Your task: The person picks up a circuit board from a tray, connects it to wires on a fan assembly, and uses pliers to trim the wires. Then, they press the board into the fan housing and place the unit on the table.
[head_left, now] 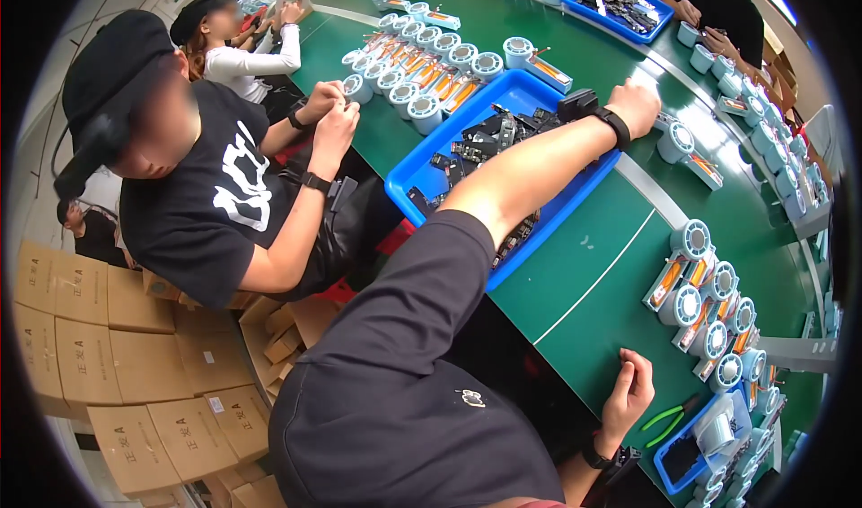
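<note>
My left arm reaches across a blue tray (pixel 549 230) of small black parts (pixel 485 140), some showing circuit boards. Beyond the tray's far right corner, my left hand (pixel 632 107) is curled with its fingertips out of sight. Just right of it is a light-blue fan-like unit (pixel 675 142) with a round grilled head and an open handle. Low on the right, my right hand (pixel 626 396) rests by the green table (pixel 584 328). Its fingers are loosely bent, and nothing shows in them. Green-handled pliers (pixel 664 423) lie to its right.
More fan units (pixel 687 306) are heaped at right, above a small blue bin (pixel 669 472). Rows of units (pixel 425 109) stand beyond the tray. A co-worker (pixel 211 176) sits close at left, handling a unit. Cardboard boxes (pixel 135 328) are stacked behind.
</note>
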The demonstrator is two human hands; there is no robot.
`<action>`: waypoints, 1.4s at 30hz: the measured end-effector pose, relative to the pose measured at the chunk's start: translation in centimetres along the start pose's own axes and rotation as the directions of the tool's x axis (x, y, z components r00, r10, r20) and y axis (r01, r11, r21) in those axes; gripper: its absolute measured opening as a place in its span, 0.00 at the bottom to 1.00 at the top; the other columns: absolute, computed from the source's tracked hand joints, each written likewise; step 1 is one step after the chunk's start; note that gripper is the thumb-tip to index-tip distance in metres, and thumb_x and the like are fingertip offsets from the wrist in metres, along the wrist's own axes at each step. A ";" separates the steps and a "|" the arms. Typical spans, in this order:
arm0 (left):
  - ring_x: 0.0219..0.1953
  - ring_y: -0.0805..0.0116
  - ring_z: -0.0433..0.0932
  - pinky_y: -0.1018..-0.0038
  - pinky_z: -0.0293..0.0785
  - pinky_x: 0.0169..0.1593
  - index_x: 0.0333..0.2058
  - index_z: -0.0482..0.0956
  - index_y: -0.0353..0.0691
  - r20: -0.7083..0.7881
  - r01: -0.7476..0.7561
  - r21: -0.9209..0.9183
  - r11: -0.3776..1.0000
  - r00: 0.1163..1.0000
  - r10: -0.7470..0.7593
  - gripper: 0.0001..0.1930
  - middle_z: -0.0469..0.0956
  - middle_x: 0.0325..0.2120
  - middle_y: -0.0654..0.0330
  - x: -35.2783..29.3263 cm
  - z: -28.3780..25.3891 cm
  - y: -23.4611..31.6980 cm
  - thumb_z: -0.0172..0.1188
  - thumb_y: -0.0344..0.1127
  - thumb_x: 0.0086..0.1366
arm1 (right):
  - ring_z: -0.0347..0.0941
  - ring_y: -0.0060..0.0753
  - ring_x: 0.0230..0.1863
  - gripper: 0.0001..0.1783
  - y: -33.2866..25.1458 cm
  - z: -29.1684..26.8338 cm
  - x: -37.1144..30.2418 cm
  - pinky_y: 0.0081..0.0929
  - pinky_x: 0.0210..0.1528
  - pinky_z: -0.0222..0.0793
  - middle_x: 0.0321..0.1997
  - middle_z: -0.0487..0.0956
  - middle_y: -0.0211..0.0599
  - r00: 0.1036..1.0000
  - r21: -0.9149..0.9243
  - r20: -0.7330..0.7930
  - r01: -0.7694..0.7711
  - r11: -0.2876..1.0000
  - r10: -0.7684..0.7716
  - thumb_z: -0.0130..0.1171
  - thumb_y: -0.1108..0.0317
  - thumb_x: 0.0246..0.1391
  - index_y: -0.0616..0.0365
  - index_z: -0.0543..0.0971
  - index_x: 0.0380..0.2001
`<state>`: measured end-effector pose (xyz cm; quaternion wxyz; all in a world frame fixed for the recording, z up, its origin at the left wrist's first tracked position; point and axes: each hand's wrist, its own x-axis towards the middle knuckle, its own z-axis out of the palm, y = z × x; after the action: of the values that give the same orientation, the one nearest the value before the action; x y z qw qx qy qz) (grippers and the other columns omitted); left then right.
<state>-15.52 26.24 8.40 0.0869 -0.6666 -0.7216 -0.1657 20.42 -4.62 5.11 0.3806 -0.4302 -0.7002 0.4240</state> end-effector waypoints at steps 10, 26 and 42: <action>0.65 0.45 0.73 0.45 0.65 0.66 0.60 0.81 0.47 0.347 0.347 0.401 0.848 0.799 -0.492 0.24 0.73 0.64 0.48 -1.1 -5.4 -16.0 0.48 0.50 0.73 | 0.77 0.28 0.45 0.09 0.6 0.0 0.7 0.23 0.51 0.71 0.44 0.81 0.39 1.000 -0.006 0.008 0.006 1.000 -0.006 0.52 0.75 0.70 0.69 0.80 0.43; 0.31 0.55 0.83 0.59 0.79 0.25 0.26 0.78 0.44 -0.478 -0.528 0.145 0.837 0.703 0.526 0.08 0.78 0.24 0.58 -16.8 -15.5 0.6 0.62 0.39 0.61 | 0.80 0.39 0.43 0.10 -7.2 1.6 -7.2 0.31 0.49 0.77 0.44 0.84 0.47 1.000 -0.147 0.011 -0.019 0.989 0.021 0.57 0.73 0.69 0.68 0.83 0.46; 0.43 0.51 0.81 0.61 0.80 0.43 0.50 0.80 0.50 0.062 -0.326 -0.390 0.861 0.924 0.378 0.21 0.77 0.48 0.54 -28.0 -16.1 2.6 0.71 0.45 0.59 | 0.77 0.29 0.45 0.06 1.1 1.2 -1.2 0.23 0.51 0.72 0.43 0.82 0.40 1.000 0.005 -0.030 -0.003 1.000 0.003 0.54 0.80 0.67 0.68 0.80 0.43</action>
<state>-11.78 -5.44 14.00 -0.0618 -0.8012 -0.5469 -0.2348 20.09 -5.78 3.50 0.3914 -0.4365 -0.6928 0.4199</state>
